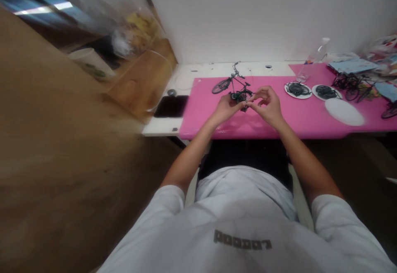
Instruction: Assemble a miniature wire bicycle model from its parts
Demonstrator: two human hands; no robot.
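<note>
A black model bicycle (233, 83) is held tilted over the pink mat (198, 116), its handlebar toward the wall and its front wheel to the left. My left hand (227, 108) grips the bicycle near its rear wheel, thumb pointing right. My right hand (267, 106) is at the other side of that wheel, thumb and forefinger closed at its edge. Whether a small part sits between those right fingertips is too fine to make out. Part of the rear wheel is hidden by my fingers.
To the right stand two white plates (285, 91) of black parts, a white oval lid or plate (344, 111), a clear bottle (305, 72) and more black model bicycles (352, 87). A dark flat device (171, 106) lies at left, beside a wooden box (139, 85).
</note>
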